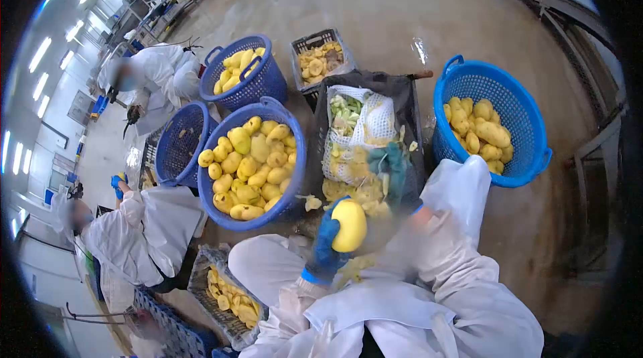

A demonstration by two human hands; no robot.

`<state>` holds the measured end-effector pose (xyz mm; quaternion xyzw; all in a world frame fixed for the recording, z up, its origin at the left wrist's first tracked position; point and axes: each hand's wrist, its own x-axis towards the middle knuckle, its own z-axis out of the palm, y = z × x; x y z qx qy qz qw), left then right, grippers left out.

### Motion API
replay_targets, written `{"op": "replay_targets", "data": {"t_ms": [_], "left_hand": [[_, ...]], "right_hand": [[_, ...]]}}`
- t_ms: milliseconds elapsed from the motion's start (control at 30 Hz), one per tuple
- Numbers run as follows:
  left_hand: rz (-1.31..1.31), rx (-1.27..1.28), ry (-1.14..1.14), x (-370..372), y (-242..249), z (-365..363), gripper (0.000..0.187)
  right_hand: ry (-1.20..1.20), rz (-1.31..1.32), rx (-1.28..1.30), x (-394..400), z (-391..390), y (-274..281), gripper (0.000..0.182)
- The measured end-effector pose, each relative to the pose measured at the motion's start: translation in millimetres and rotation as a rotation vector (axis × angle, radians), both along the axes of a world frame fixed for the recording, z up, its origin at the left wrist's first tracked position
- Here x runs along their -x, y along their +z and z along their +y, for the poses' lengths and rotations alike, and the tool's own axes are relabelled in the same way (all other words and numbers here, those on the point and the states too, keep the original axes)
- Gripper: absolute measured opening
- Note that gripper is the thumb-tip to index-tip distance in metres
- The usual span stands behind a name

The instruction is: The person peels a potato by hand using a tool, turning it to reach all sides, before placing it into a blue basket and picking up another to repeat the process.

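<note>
My left hand (327, 244), in a blue glove, is closed around a smooth yellow mango (349, 225) above my lap. To the right and a little farther off, my right hand (394, 169), in a green glove, hangs over a black-lined crate (420, 113). It is smeared by motion, so its fingers and anything in them cannot be made out. Yellow peelings (358, 192) lie in the crate below that hand. A white mesh (375, 117) with pale green pieces (344, 117) lies at the crate's far side.
A purple basket (299, 150) of yellow mangoes (249, 160) stands at left, a blue basket (536, 130) of yellow fruit at right. Behind are another filled basket (268, 87) and a scrap crate (345, 56). A crate of slices (231, 294) sits near my left knee. Two co-workers (127, 224) sit at left.
</note>
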<state>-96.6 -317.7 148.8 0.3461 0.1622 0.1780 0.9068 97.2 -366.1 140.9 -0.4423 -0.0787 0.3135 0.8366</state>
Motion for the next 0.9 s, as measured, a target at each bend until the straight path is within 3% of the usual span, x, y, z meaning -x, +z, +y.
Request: {"op": "replay_targets", "data": {"t_ms": [33, 67, 133, 233, 267, 300, 333, 400, 467, 500, 567, 600, 700, 767, 833, 867, 900], "left_hand": [[0.006, 0.041, 0.030, -0.4, -0.2, -1.7, 0.059], [0.008, 0.077, 0.056, -4.1, 1.7, -0.6, 0.058], [0.031, 0.084, 0.083, -8.7, 4.7, 1.6, 0.059], [0.140, -0.457, 0.015, -7.4, 4.6, 1.1, 0.064], [0.142, -0.350, -0.032, 1.0, -11.5, 4.4, 0.070], [0.158, -0.362, -0.041, 5.0, -12.6, 3.2, 0.072], [0.176, -0.376, -0.048, 9.1, -13.3, 2.6, 0.073], [0.225, -0.422, -0.008, 12.9, -18.9, 1.5, 0.078], [0.228, -0.764, -0.043, 12.4, -19.7, 8.7, 0.077], [0.231, -0.933, -0.061, 12.4, -19.4, 10.2, 0.076], [0.297, -0.870, -0.020, 14.6, -20.5, 2.8, 0.074], [0.326, -0.844, 0.000, 14.9, -19.4, 0.7, 0.073], [0.204, -1.012, -0.091, 14.1, 1.3, 9.2, 0.079], [0.328, -0.915, 0.012, 18.9, -7.3, 0.9, 0.078], [0.322, -0.847, -0.092, 14.8, 3.6, 4.1, 0.080], [0.304, -0.925, -0.090, 17.9, 2.5, 3.5, 0.081], [0.282, -1.005, -0.075, 21.7, -1.5, 2.3, 0.082]], "right_hand": [[0.023, -0.010, -0.034, 8.3, -2.2, 5.3, 0.038], [0.175, 0.140, -0.146, 13.3, -5.5, 9.4, 0.041], [0.219, 0.304, -0.243, 32.8, -4.8, 9.2, 0.043], [0.230, 0.414, -0.248, 52.0, -6.8, 15.8, 0.043], [0.245, 0.453, -0.276, 53.8, -11.9, 27.6, 0.043], [0.261, 0.496, -0.301, 56.7, -16.9, 37.1, 0.042], [0.184, 0.469, -0.143, 58.4, -18.7, 42.9, 0.039], [0.268, 0.434, -0.128, 48.4, -19.9, 36.6, 0.037], [0.288, 0.428, -0.167, 42.3, -10.7, 27.3, 0.034], [0.308, 0.095, -0.089, 42.1, -12.0, 25.1, 0.034], [0.331, -0.565, 0.075, 42.1, -16.4, 27.4, 0.032], [0.318, -0.291, 0.008, 17.3, 1.3, -27.3, 0.025], [0.142, 0.021, -0.040, -6.8, -1.8, -37.2, 0.018], [0.260, -0.378, 0.125, 11.2, -12.6, -31.2, 0.015], [0.456, -0.360, 0.126, 32.5, -16.2, 2.3, 0.014], [0.333, -0.612, 0.078, 19.2, -16.3, -12.2, 0.014], [0.286, -0.420, 0.053, 5.1, -15.0, -31.7, 0.014]]}}
